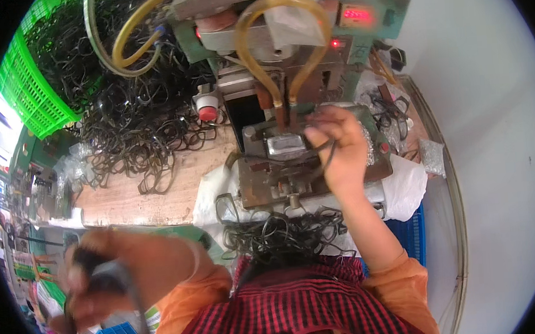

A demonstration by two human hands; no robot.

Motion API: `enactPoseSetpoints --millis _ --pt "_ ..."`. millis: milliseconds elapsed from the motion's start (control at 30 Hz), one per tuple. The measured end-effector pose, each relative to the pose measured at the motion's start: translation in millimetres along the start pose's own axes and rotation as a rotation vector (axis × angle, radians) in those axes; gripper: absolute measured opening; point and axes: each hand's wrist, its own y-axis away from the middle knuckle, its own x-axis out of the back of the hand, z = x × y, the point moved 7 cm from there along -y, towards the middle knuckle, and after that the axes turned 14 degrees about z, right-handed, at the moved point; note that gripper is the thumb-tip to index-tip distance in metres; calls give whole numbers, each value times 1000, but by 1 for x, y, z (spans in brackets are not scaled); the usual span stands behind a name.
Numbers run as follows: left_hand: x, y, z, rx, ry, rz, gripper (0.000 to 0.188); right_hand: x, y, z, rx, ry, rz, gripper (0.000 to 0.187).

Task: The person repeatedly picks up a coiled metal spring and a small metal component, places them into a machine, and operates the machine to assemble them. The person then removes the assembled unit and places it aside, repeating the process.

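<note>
1. Left hand [131,263]: blurred, fingers curled around dark looped frame [110,276], lower left.
2. Right hand [348,152]: fingers bent, nearly closed on thin dark strip [333,156] at press fixture [257,148].

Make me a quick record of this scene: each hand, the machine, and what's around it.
Left hand: holding a grey loop, motion-blurred
Right hand: at the metal fixture, fingers on a thin dark strip
Machine: green housing, lit red display, looped yellow hose
Left of machine: heaped dark loops, green basket, red button
Before the apron: smaller dark pile
</note>
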Motion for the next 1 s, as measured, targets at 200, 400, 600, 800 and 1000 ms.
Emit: enactPoseSetpoints --millis 200,400,600,800,1000 --pt "-27 55 -24 94 -213 -432 3 -26 22 20 -135 -73 -21 42" --pt "-63 85 -55 11 -148 -472 14 -27 26 20 -251 -228 73 41" --pt "-42 84 -29 31 -191 -679 15 -13 35 -30 48 243 -182 50" --pt "-62 136 -12 -51 -61 -870 36 113 7 10 483 1310 108 27" --pt "-62 150 -13 -115 -60 -866 39 107 -18 31 607 1165 107 13"
